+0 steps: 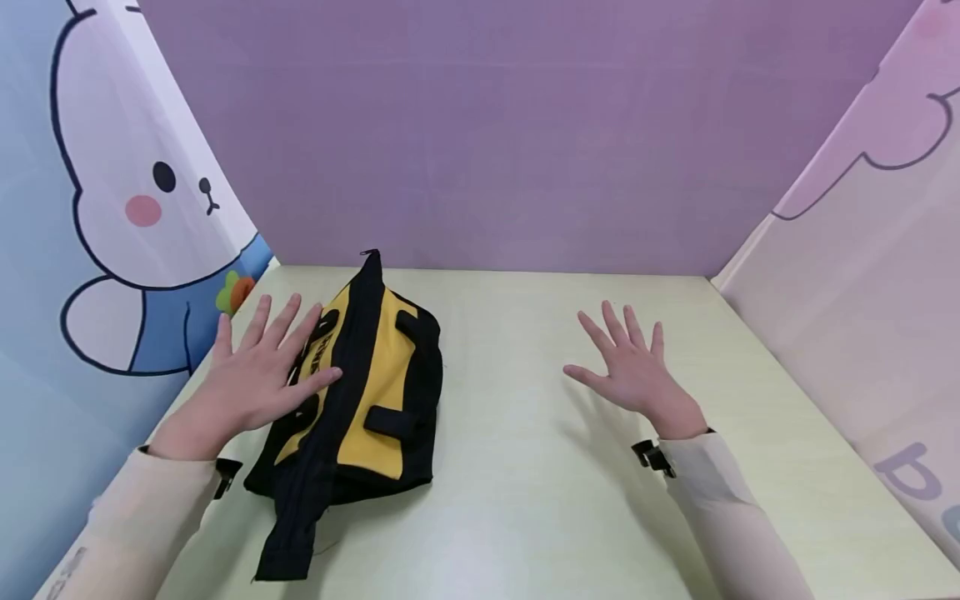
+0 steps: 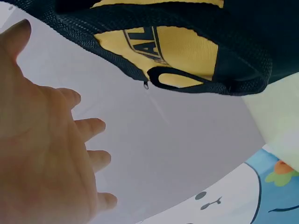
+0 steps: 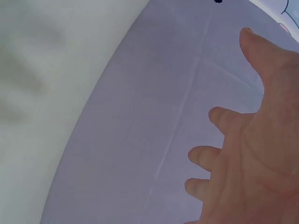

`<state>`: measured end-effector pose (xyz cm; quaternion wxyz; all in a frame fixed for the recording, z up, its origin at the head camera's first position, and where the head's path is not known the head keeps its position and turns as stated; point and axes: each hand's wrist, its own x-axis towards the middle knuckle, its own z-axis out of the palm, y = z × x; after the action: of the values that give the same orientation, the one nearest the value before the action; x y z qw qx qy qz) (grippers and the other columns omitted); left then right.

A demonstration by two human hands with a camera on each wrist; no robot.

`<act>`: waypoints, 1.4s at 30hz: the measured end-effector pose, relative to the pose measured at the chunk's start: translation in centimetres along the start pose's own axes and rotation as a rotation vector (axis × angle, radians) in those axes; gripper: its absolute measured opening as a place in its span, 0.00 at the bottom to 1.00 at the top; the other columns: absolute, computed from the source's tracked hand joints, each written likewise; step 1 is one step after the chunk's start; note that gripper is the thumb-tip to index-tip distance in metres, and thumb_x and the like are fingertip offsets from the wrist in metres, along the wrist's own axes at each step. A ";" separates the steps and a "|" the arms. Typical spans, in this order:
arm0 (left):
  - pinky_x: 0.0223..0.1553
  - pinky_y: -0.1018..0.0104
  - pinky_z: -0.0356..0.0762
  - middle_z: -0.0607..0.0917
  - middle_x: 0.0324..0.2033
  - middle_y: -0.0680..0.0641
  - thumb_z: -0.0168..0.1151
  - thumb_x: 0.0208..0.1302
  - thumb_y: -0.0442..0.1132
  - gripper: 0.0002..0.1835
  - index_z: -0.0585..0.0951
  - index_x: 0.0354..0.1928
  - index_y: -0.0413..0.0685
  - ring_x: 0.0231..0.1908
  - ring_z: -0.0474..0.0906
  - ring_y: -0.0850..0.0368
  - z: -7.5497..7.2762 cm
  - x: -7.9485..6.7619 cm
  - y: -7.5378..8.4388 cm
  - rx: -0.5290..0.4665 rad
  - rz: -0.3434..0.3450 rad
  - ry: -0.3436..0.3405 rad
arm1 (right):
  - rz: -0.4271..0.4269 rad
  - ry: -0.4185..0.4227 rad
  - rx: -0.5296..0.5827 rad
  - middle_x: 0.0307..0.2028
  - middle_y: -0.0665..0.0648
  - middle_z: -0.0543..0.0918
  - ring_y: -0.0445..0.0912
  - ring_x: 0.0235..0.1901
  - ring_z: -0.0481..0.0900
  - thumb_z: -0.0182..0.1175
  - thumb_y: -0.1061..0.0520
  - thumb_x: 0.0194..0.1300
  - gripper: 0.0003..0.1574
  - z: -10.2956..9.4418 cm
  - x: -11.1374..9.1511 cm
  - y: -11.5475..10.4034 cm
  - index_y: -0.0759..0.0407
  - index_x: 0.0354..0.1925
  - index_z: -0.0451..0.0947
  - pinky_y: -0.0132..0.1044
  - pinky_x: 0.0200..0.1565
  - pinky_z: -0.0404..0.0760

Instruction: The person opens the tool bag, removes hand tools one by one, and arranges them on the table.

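Note:
A black and yellow zippered bag (image 1: 380, 375) stands on the left half of the table, with a black zipper strip along its top and dark straps on its side. Its yellow panel with dark letters (image 2: 184, 51) shows in the left wrist view. My left hand (image 1: 258, 379), fingers spread, is over the bag's left side in the head view; the left wrist view shows a gap between hand and bag. To the right, my right hand (image 1: 630, 371) hovers above the table, fingers spread and holding nothing. In the right wrist view its palm (image 3: 261, 154) faces the camera.
The pale table (image 1: 510, 433) runs back to a purple wall (image 1: 525, 142). A cartoon-printed panel (image 1: 112, 250) borders the left side, and a pale pink and white panel (image 1: 862, 292) the right. The bag's loose strap end (image 1: 288, 542) reaches toward the near edge.

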<state>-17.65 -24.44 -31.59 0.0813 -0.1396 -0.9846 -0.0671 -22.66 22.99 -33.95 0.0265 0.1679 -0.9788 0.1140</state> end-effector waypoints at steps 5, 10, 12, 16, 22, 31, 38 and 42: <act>0.63 0.29 0.15 0.45 0.77 0.35 0.48 0.67 0.71 0.51 0.44 0.80 0.50 0.75 0.28 0.34 0.2 0.8 -0.7 -0.029 0.012 0.006 | -0.039 -0.006 0.000 0.79 0.61 0.34 0.60 0.75 0.24 0.48 0.26 0.69 0.54 -0.2 1.9 -1.7 0.46 0.80 0.41 0.69 0.66 0.21; 0.65 0.27 0.19 0.45 0.77 0.35 0.50 0.67 0.70 0.52 0.43 0.80 0.49 0.75 0.31 0.33 0.3 1.9 -1.6 -0.050 0.018 -0.016 | -0.086 -0.001 -0.003 0.79 0.61 0.35 0.60 0.76 0.27 0.49 0.27 0.69 0.53 -0.5 4.1 -4.0 0.45 0.80 0.42 0.68 0.67 0.24; 0.65 0.27 0.22 0.45 0.77 0.35 0.50 0.67 0.70 0.52 0.43 0.80 0.49 0.75 0.32 0.33 0.3 2.4 -1.9 -0.070 0.018 -0.029 | -0.101 0.000 -0.004 0.79 0.61 0.37 0.59 0.76 0.27 0.49 0.27 0.69 0.53 -0.6 5.1 -5.0 0.44 0.80 0.42 0.68 0.68 0.26; 0.66 0.26 0.27 0.47 0.77 0.35 0.50 0.68 0.69 0.50 0.43 0.80 0.49 0.75 0.35 0.33 0.4 3.8 -2.0 -0.119 0.023 -0.040 | -0.137 0.016 -0.013 0.78 0.62 0.42 0.59 0.76 0.31 0.47 0.29 0.72 0.49 -0.6 7.3 -6.8 0.44 0.80 0.45 0.66 0.70 0.28; 0.66 0.25 0.33 0.49 0.76 0.33 0.47 0.70 0.68 0.49 0.44 0.79 0.45 0.74 0.37 0.32 0.7 6.1 -2.2 -0.178 0.015 -0.066 | -0.200 0.011 -0.044 0.78 0.61 0.45 0.59 0.77 0.35 0.43 0.33 0.76 0.42 -0.3 10.5 -9.8 0.47 0.79 0.49 0.65 0.71 0.34; 0.66 0.26 0.43 0.47 0.75 0.30 0.44 0.71 0.69 0.49 0.42 0.79 0.42 0.73 0.40 0.28 1.1 9.4 -2.4 -0.314 -0.044 -0.107 | -0.235 -0.012 -0.068 0.78 0.58 0.48 0.55 0.77 0.39 0.43 0.34 0.77 0.41 0.6 14.9 -14.1 0.47 0.79 0.50 0.62 0.72 0.35; 0.70 0.36 0.48 0.52 0.74 0.28 0.43 0.75 0.63 0.47 0.41 0.78 0.36 0.73 0.47 0.31 1.5 11.2 -2.3 -0.502 -0.053 -0.155 | -0.267 0.034 -0.151 0.75 0.55 0.57 0.51 0.75 0.49 0.43 0.35 0.77 0.38 0.8 17.8 -17.3 0.47 0.77 0.55 0.60 0.71 0.49; 0.69 0.36 0.53 0.54 0.73 0.28 0.42 0.76 0.63 0.46 0.41 0.78 0.36 0.72 0.51 0.31 1.6 11.6 -2.3 -0.586 -0.102 -0.179 | -0.264 0.035 -0.189 0.75 0.52 0.58 0.50 0.74 0.51 0.42 0.35 0.78 0.37 0.9 19.1 -19.0 0.45 0.77 0.56 0.57 0.72 0.51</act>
<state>-29.48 -23.34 -31.31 -0.0527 -0.1127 -0.9324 -0.3394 -34.32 -0.85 -29.06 0.0740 0.2896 -0.9541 0.0201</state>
